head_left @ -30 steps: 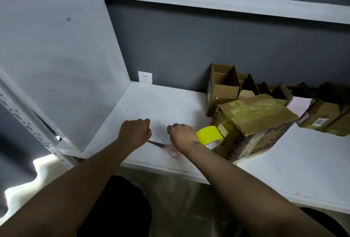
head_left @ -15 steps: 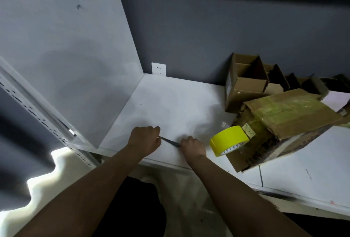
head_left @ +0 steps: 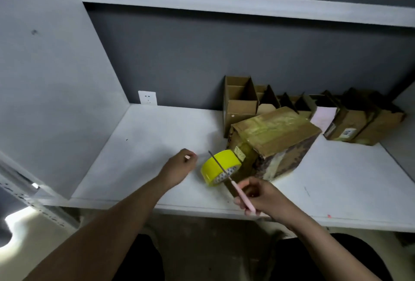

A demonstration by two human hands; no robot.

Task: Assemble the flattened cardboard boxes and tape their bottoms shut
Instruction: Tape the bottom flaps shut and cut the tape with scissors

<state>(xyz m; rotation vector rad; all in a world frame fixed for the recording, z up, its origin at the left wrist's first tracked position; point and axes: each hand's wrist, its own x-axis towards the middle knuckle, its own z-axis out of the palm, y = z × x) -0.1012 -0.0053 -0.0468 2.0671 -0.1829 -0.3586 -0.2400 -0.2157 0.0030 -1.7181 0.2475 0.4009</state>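
Note:
A taped cardboard box (head_left: pixel 275 139) lies tilted on the white shelf (head_left: pixel 146 146). A yellow tape roll (head_left: pixel 219 165) hangs against the box's left end, joined to it by a strip of tape. My right hand (head_left: pixel 260 195) grips the pink handle of a thin-bladed knife (head_left: pixel 231 182), whose dark blade crosses in front of the roll. Left of the roll, my left hand (head_left: pixel 179 166) hovers over the shelf with fingers curled and nothing visible in it.
Several assembled open cardboard boxes (head_left: pixel 240 101) stand in a row along the dark back wall. A wall socket (head_left: pixel 147 97) sits at the back left corner. An upper shelf board (head_left: pixel 224 3) runs overhead, and a white side panel (head_left: pixel 45 78) closes the left.
My right hand lifted the knife off the shelf and carried it right, in front of the tape roll. My left hand let go of the blade and moved right toward the roll.

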